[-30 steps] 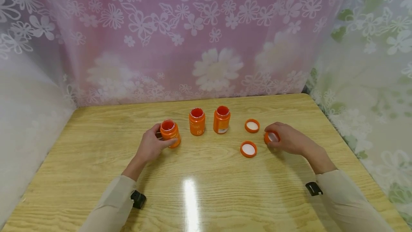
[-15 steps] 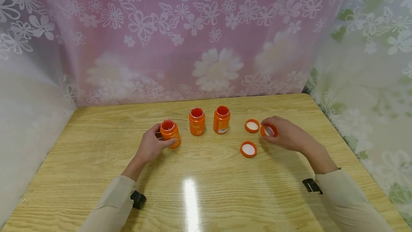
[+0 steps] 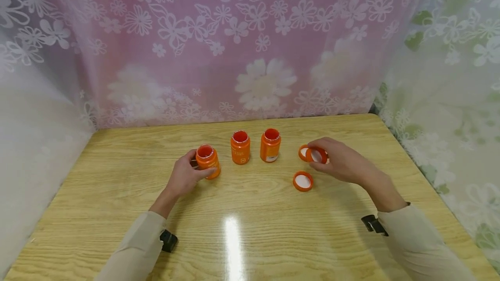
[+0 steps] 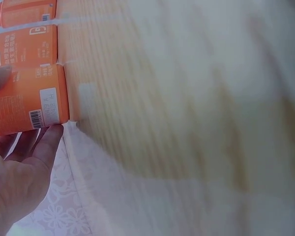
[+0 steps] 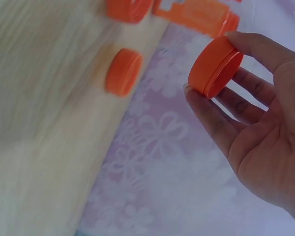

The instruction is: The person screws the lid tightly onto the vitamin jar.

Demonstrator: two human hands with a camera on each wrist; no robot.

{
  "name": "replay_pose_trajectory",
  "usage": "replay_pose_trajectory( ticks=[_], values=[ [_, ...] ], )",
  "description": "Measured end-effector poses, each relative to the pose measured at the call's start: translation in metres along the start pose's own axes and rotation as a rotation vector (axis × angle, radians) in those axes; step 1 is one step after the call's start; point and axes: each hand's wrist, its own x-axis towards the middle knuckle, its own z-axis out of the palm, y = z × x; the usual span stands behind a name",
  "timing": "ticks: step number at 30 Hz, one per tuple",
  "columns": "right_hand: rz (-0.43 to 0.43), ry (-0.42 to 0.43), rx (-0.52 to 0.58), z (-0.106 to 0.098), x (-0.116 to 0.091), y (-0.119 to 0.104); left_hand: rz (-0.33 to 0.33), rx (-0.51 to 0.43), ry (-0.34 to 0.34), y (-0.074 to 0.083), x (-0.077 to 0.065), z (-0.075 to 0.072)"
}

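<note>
My left hand (image 3: 185, 174) grips an uncapped orange bottle (image 3: 208, 159) that stands upright on the table, thumb on its near side. In the left wrist view a white label with a barcode shows on that bottle (image 4: 29, 101). Between thumb and fingertips my right hand (image 3: 341, 159) pinches an orange lid (image 5: 216, 66), raised off the table in the right wrist view. The head view shows the held lid (image 3: 317, 155) tilted, its pale inside facing left and up. It partly covers a second lid (image 3: 303, 152) lying on the table. Nearer me lies a third lid (image 3: 303, 181).
Two more uncapped orange bottles, a middle bottle (image 3: 240, 147) and a right bottle (image 3: 270, 145), stand in a row right of the gripped one. The wooden table (image 3: 156, 242) ends at a pink floral curtain (image 3: 195, 55) behind. A pale floral curtain (image 3: 449, 99) hangs on the right.
My right hand has lifted the lid off the table and carried it left, so that it now overlaps the far lid in the head view. The left hand and its bottle have stayed put.
</note>
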Motion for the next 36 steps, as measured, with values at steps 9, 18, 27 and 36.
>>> replay_pose_trajectory(
  ticks=[9,18,27,36],
  values=[
    [-0.062,0.022,0.022,0.000,0.011,-0.040,0.010,-0.008,-0.007,-0.002,-0.001,0.000],
    [-0.154,0.039,-0.001,0.000,0.023,-0.073,0.012,-0.017,-0.004,-0.002,-0.001,0.000],
    [-0.232,0.058,-0.037,0.002,0.040,-0.090,0.013,-0.020,-0.006,0.000,0.000,0.001],
    [-0.240,0.046,-0.035,0.006,0.058,-0.099,0.018,-0.008,-0.001,-0.001,0.001,-0.001]
  ],
)
